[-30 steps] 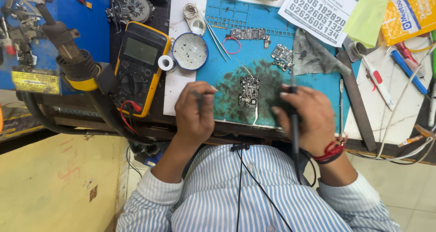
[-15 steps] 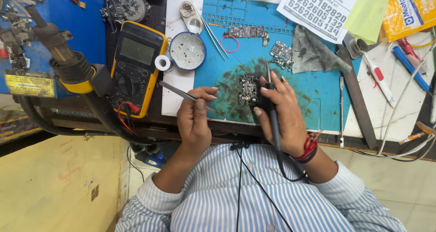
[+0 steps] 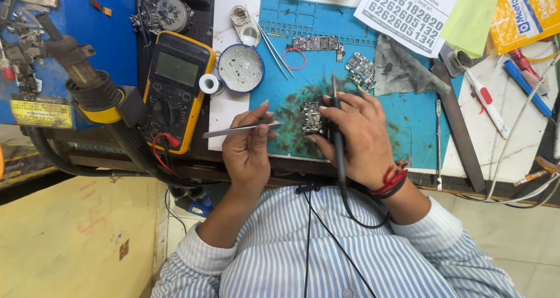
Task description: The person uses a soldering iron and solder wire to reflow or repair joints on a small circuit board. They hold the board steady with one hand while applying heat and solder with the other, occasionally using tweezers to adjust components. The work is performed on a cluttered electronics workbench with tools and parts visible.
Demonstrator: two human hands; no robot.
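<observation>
Table: crowded from edge to edge; its near edge runs just under both wrists, so the hands have little room behind them.
Mat: blue, the largest bare patch lies right of the right hand, out to the mat's right edge; a dark smudged patch sits under the work.
Meter: yellow-edged, lies left of the mat, near the table's front edge, well apart from the hands.
Cloth: grey, crumpled, on the mat beyond the right hand, close to its knuckles.
Right hand: fingers curled tight round a dark iron, wrist over the mat's near edge, red bands on the wrist.
Left hand: fingers pinched shut on tweezers, resting at the mat's left edge.
Tin: round, blue-rimmed, just off the mat's left edge, beyond the left hand.
Iron: held upright in the fist, tip pointing away over the mat, cord trailing down to the shirt.
Tweezers: lie almost level, the free end sticking left past the mat's edge.
Board: small circuit board, flat on the mat between the two hands, touching the right fingertips.
</observation>
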